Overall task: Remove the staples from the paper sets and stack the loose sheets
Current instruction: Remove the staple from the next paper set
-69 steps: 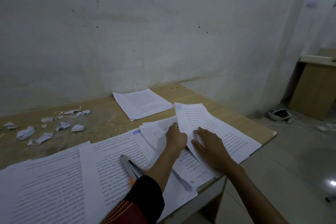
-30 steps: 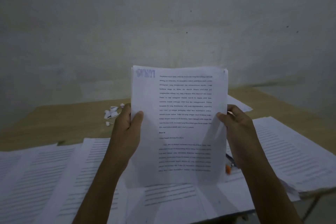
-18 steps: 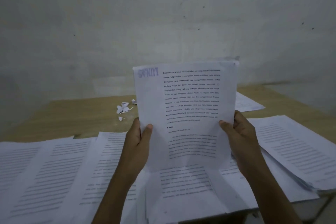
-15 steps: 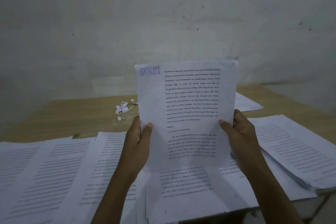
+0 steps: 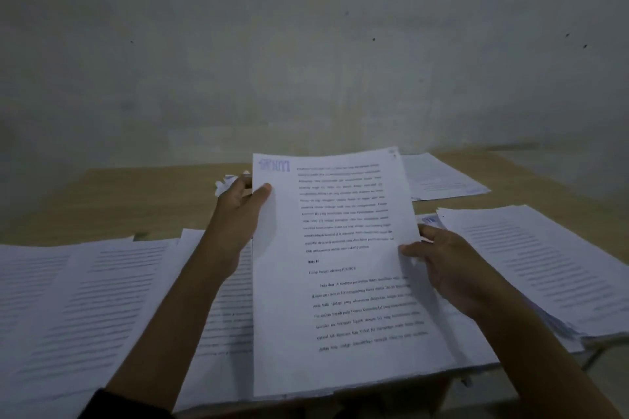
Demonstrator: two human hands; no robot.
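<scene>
**Both hands hold one printed paper set over the table**

Nearest the camera, a dark sleeve (image 5: 129, 405) covers the left forearm at the bottom edge. The paper set (image 5: 340, 265) fills the middle of the view and tilts back away from the person. Its lower edge is down by the near edge of the table (image 5: 136, 194); whether it touches the sheets lying there cannot be told.

The right hand (image 5: 442, 265) grasps the set's right edge about halfway up, thumb on the printed face and fingers curled behind. The left hand (image 5: 238, 211) pinches the left edge higher up, near the top corner, with the thumb on the front and the fingers behind the page. A blue stamp (image 5: 274, 165) sits in the set's top left corner.

Overlapping printed sheets (image 5: 68, 299) lie flat on the table to the left. To the right rests a thicker stack of pages (image 5: 544, 265), reaching the table's near right edge.

Farther back, a few torn paper scraps (image 5: 223, 185) show just behind the left hand, and a single set of pages (image 5: 439, 177) lies near the back of the table. Behind it all stands a grey wall (image 5: 306, 44).
</scene>
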